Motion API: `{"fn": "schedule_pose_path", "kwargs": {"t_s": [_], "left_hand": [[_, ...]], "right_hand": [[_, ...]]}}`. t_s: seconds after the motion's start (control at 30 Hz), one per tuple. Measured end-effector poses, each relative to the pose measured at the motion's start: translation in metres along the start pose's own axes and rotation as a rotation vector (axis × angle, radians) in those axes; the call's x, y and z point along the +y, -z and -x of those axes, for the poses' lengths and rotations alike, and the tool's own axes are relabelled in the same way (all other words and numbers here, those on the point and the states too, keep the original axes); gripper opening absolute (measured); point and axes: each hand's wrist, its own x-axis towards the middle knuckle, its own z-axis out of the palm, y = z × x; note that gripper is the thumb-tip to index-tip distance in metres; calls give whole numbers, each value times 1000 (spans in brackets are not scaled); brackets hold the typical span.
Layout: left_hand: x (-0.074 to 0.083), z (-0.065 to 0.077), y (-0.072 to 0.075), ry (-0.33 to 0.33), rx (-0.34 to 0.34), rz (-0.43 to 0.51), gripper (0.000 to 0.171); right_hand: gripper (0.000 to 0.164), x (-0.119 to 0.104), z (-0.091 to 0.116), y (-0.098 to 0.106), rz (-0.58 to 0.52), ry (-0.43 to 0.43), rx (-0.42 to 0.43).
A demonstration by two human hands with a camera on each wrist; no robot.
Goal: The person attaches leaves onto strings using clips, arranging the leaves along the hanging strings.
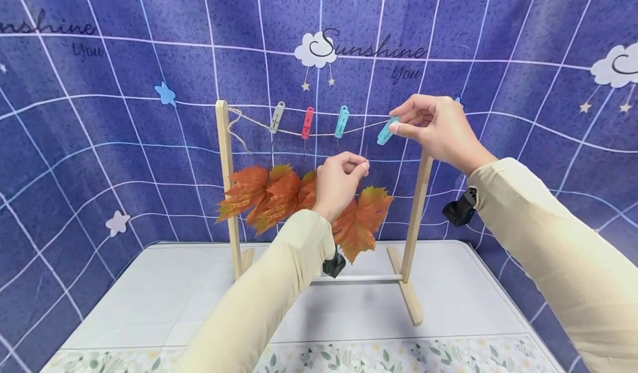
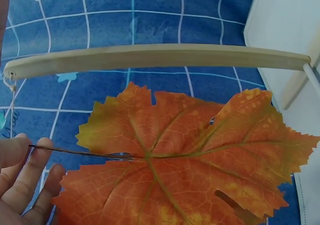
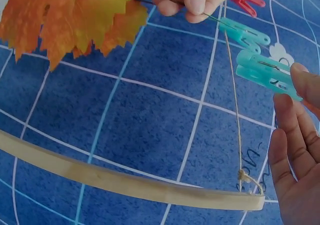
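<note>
My left hand (image 1: pixel 340 183) pinches the thin dark stem (image 2: pixel 75 151) of an orange maple leaf (image 1: pixel 363 223), which hangs below the fingers. Higher and to the right, my right hand (image 1: pixel 443 126) grips a teal clothespin (image 3: pixel 265 72) between thumb and fingers, close to the string (image 1: pixel 366 127). Along that string sit a grey clothespin (image 1: pixel 277 118), a red clothespin (image 1: pixel 307 122) and another teal clothespin (image 1: pixel 341 121). Below them hang more orange leaves (image 1: pixel 246 187), overlapping each other and partly hidden by my left hand and forearm.
A wooden frame holds the string between a left post (image 1: pixel 226 184) and a right post (image 1: pixel 417 212), with a pale crossbar (image 1: pixel 364 277) low down. It stands on a white table (image 1: pixel 149 301) with a floral front edge. Behind hangs a blue gridded cloth (image 1: pixel 189 62).
</note>
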Motion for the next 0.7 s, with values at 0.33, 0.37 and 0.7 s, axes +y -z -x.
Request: {"fn": "schedule_pose_path", "kwargs": {"t_s": [0.33, 0.37, 0.7], "left_hand": [[15, -17, -17, 23, 40, 0, 13], [16, -19, -19, 26, 45, -7, 13], [18, -33, -32, 59, 107, -22, 12]], "right_hand": [[24, -2, -17, 10, 44, -25, 48], [24, -2, -19, 11, 45, -30, 50], [24, -2, -29, 11, 68, -41, 23]]}}
